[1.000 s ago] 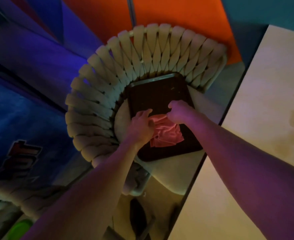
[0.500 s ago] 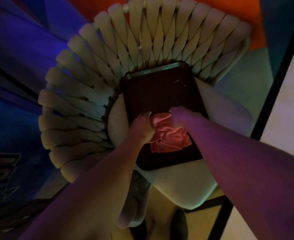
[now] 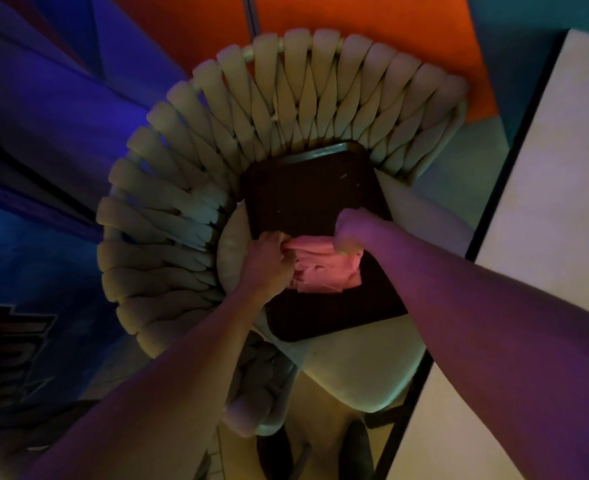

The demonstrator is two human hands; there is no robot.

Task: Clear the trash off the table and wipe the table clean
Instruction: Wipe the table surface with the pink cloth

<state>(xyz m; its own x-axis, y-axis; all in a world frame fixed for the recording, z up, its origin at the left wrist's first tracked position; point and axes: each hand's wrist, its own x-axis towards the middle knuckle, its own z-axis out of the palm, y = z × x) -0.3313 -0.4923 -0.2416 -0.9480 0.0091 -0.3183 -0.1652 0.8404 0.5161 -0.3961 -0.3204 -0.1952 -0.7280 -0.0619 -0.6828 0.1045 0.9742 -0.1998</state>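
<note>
Dim, coloured lighting, view from above. Both hands are gripping a crumpled pink cloth (image 3: 324,263) lying on a dark tray (image 3: 306,188), w/ the tray sitting on a woven cream chair (image 3: 189,188). Left hand (image 3: 268,261) is curling its fingers round the cloth's left edge; right hand (image 3: 351,230) is pinching its top right. The pale counter (image 3: 545,202) is lying at right, apart from the chair. Large lettering on the floor (image 3: 12,355) at left, cropped & unreadable.

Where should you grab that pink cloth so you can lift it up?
Grab the pink cloth by its bunched top edge, coming from above. It lies crumpled on the dark tray, so raised folds are easy to pinch. The left hand and right hand already grip that edge at its two ends.
</note>
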